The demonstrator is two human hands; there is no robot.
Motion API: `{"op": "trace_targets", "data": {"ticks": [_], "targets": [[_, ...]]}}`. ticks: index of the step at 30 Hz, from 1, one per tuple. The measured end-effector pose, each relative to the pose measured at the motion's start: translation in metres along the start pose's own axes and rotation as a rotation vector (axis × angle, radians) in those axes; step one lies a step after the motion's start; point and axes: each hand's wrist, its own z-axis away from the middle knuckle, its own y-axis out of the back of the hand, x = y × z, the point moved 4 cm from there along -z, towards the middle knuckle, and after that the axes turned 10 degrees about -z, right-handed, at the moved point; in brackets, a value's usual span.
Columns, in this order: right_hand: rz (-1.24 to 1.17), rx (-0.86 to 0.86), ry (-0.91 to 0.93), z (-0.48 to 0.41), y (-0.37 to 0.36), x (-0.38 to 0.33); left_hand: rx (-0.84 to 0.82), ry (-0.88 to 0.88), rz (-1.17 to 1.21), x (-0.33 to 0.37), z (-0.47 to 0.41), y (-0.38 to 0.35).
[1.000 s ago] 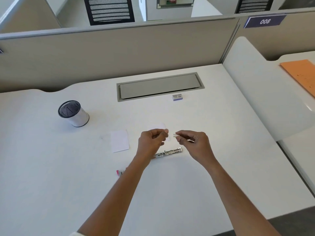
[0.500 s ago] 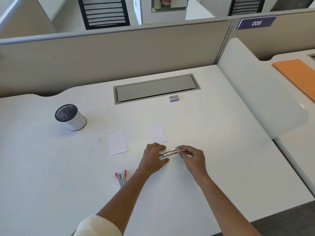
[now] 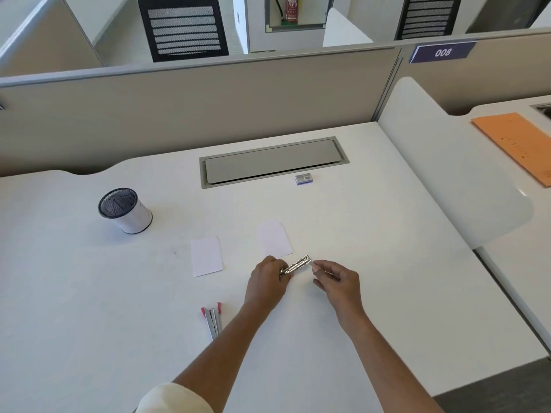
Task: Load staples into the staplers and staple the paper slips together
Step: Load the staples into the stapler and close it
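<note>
A small silver stapler (image 3: 296,265) lies on the white desk (image 3: 372,263), and my left hand (image 3: 267,283) grips its near end. My right hand (image 3: 335,280) pinches a short strip of staples (image 3: 313,264) right at the stapler's far tip. Two white paper slips lie flat just beyond, one (image 3: 206,256) to the left and one (image 3: 275,238) right behind the stapler. A second stapler with pink ends (image 3: 212,318) lies closed near my left forearm. A small staple box (image 3: 303,178) sits further back.
A white mesh-topped pen cup (image 3: 125,210) stands at the left. A grey cable hatch (image 3: 272,162) is set into the desk at the back, below a beige partition. An orange folder (image 3: 518,144) lies on the neighbouring desk at the right.
Both hands came down from mid-air to the desk. My left hand took hold of the silver stapler, and my right hand brought the staple strip to its far tip.
</note>
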Motion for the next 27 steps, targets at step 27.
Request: {"op": "trace_targets", "data": {"ticks": [27], "targets": [[-0.087,-0.382,0.129,0.019,-0.086,-0.111,-0.181,0.12,1.113,0.032,0.055,0.106]]}}
